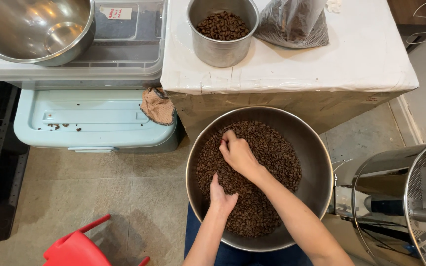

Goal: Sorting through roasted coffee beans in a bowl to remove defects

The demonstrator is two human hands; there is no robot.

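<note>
Right hand (pixel 238 155) is pinching coffee beans (pixel 272 157) mid-pile, fingers curled | left hand (pixel 221 197) is lying loose, grasping nothing | beans are sitting in the steel bowl (pixel 316 162) on your lap | risk: you are tipping its near rim, spilling beans floorward.

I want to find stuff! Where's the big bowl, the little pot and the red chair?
big bowl (pixel 316 162): head view, bare inner wall.
little pot (pixel 221 53): head view, front side.
red chair (pixel 77 249): head view, seat.
</note>
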